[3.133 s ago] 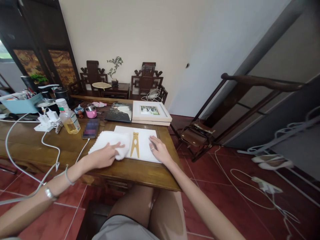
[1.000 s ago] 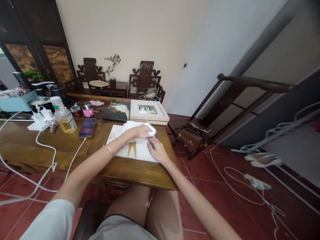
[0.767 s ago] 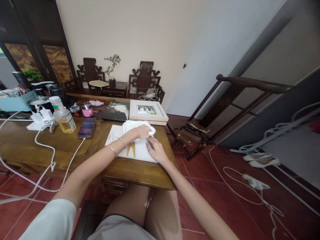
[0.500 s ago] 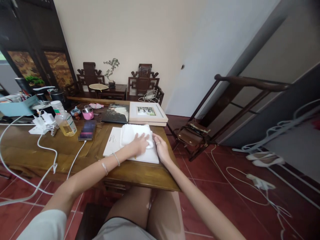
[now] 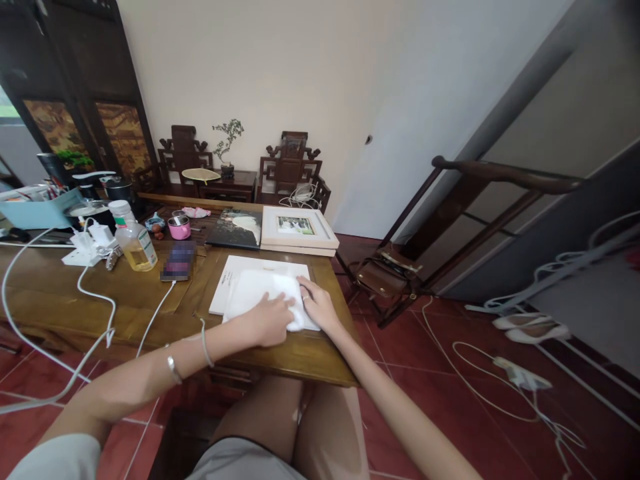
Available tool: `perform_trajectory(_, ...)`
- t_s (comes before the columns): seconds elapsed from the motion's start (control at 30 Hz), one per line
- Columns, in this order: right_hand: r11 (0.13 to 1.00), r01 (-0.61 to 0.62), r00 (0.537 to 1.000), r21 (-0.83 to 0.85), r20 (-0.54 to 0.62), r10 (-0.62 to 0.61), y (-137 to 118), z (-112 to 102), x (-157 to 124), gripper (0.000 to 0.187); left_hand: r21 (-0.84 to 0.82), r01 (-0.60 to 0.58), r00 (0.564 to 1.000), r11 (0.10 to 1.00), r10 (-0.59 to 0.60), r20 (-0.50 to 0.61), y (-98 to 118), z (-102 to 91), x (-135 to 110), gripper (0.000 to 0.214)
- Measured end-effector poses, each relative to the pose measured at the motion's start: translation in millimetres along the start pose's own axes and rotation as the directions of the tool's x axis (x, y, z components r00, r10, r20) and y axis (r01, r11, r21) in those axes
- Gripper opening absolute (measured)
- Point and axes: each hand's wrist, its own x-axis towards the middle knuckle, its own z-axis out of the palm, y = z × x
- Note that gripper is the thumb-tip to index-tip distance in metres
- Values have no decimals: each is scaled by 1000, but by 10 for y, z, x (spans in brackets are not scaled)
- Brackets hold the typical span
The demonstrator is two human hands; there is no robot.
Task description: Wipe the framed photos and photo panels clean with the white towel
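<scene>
Spread-fingered left hand (image 5: 274, 319) pressed folded white cloth (image 5: 254, 293) on rectangular white board (image 5: 223, 287), 11 o'clock corner uncovered. Right hand (image 5: 320, 307), grip unclear, rested at 3 o'clock.

Left grip (image 5: 267, 320) palm-down, right grip (image 5: 319, 307) beside

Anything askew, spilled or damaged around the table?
Nothing looks spilled or damaged. Only the cabling looks untidy: white cables hang off the near edge of the table, and a power strip lies on the floor amid loose cord. The white cloth lies under the left hand.
</scene>
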Motion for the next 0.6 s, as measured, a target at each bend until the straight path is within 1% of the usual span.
perform_trajectory(0.1,996,44,999,-78,29,-41,15,9,1,37,15,104,995,994,-103,-11,-347,76,308,32)
perform_trajectory(0.17,993,58,998,-107,44,-54,16,10,-1,37,20,136,991,991,-135,-24,-535,117,482,35)
perform_trajectory(0.23,991,59,997,-122,51,-53,14,10,-4,36,28,150,988,988,-149,-36,-623,144,582,36)
perform_trajectory(0.27,990,59,997,-128,51,-53,13,10,-5,36,37,150,988,988,-149,-36,-616,151,593,36)
perform_trajectory(0.3,989,62,997,-134,52,-55,14,10,-5,36,49,146,989,988,-145,-31,-574,153,575,36)
perform_trajectory(0.37,986,73,996,-149,58,-65,20,10,-4,38,74,126,992,989,-125,-13,-397,140,451,36)
perform_trajectory(0.5,986,89,994,-143,77,-79,36,6,3,42,75,27,999,997,-30,42,98,50,-18,35)
perform_trajectory(0.57,988,90,994,-126,75,-81,37,4,3,42,49,-33,997,998,29,75,252,-3,-209,35)
perform_trajectory(0.6,988,91,994,-122,74,-82,35,4,3,41,30,-49,995,998,47,83,278,-23,-258,35)
